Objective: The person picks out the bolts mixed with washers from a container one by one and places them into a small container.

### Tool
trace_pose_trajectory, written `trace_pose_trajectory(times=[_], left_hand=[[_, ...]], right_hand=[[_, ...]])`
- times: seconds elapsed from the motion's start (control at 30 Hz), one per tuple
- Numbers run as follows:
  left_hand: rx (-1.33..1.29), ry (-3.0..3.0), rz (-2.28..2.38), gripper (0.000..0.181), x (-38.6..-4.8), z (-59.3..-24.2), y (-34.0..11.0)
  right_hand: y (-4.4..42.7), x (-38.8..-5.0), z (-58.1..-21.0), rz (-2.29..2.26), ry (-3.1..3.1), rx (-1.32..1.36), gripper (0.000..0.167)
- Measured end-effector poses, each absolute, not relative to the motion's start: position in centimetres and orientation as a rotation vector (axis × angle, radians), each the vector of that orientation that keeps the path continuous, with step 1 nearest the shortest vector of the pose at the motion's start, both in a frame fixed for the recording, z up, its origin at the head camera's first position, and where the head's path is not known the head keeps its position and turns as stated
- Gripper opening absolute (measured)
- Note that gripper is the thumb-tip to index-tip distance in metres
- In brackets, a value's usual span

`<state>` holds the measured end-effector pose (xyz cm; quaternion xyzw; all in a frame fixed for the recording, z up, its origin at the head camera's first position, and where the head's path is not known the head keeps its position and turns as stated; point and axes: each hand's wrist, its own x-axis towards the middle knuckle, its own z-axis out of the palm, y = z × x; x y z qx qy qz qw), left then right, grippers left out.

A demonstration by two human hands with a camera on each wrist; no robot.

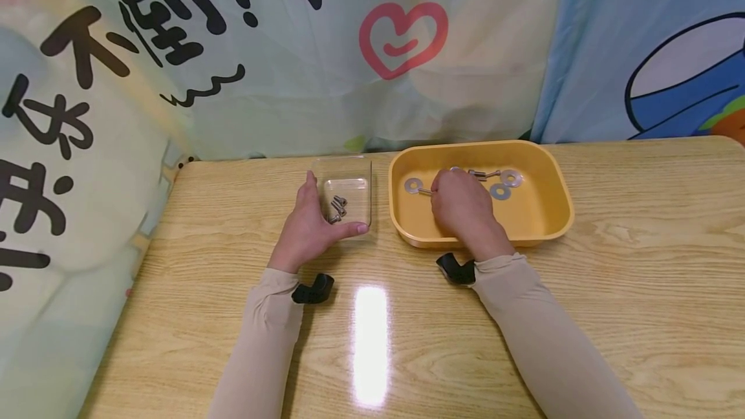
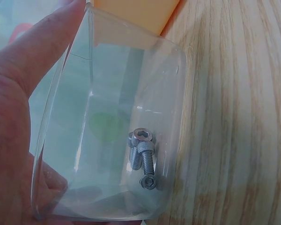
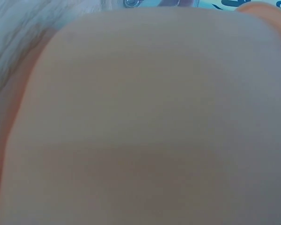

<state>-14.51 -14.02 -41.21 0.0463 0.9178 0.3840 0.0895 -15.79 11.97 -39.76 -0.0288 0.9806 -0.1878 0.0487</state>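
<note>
In the head view my left hand (image 1: 308,228) holds a clear plastic box (image 1: 363,180), thumb along the near side and fingers on the left side. Several socket head screws (image 1: 337,207) lie in it; the left wrist view shows these screws (image 2: 145,154) close up, heaped on the box floor. My right hand (image 1: 465,209) reaches down into a yellow tray (image 1: 538,218), its fingertips hidden beneath the hand. Around it in the tray are flat washers (image 1: 511,178) and screws (image 1: 478,175). One screw (image 1: 425,191) lies just left of the hand, beside another washer (image 1: 413,185).
Box and tray stand side by side near the back of a wooden table (image 1: 640,277). A printed cloth (image 1: 465,50) hangs behind it and along the left. In the right wrist view a blurred pale surface (image 3: 140,117) blocks nearly everything.
</note>
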Motion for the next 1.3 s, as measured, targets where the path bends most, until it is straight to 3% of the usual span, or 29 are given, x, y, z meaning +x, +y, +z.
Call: trace_pose_trajectory(times=[1.3], left_hand=[[0.126,2.729,1.153,0.142,-14.54,-41.27,-14.05]], right_hand=[[11.38,-15.18,-38.74,-0.857,3.122,-0.128,0.015]])
